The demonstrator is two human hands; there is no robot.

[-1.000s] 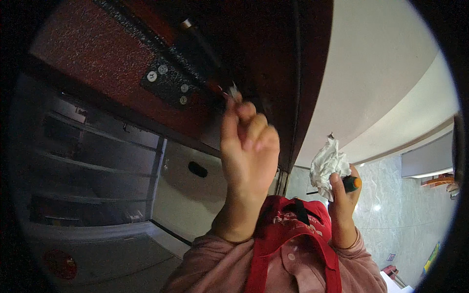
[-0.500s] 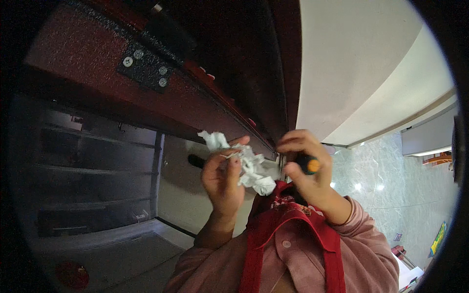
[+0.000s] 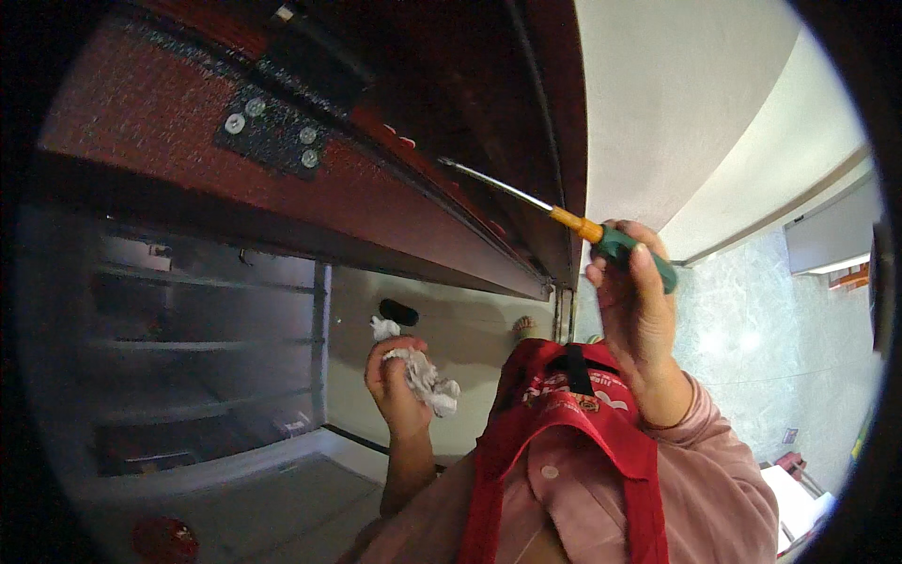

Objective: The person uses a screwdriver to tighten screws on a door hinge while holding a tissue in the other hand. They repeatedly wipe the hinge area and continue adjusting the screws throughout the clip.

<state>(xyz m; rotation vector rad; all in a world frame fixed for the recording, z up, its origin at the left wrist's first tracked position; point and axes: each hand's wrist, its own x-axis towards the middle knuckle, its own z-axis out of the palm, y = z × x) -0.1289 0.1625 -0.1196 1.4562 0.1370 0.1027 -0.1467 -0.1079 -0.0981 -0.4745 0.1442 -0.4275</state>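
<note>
The red apron point(image 3: 564, 409) is seen nearest, below and right of the plate point(image 3: 282, 141), which is fixed to the dark red wood point(image 3: 357, 218) by four screws point(image 3: 307, 135). Below the plate, a crumpled white tissue point(image 3: 427, 381) is gripped by the left hand point(image 3: 398, 399), its fingers folded around it. Right of the plate, the screwdriver point(image 3: 575, 224) is held by the right hand point(image 3: 641, 310), fingers clamped on the green handle; whether wood is touched by the tip cannot be told. Floor point(image 3: 742, 310) is shown farther off, lower right of the plate. The step in hand appears to be screwdriver positioning; careful aim seems called for.
</note>
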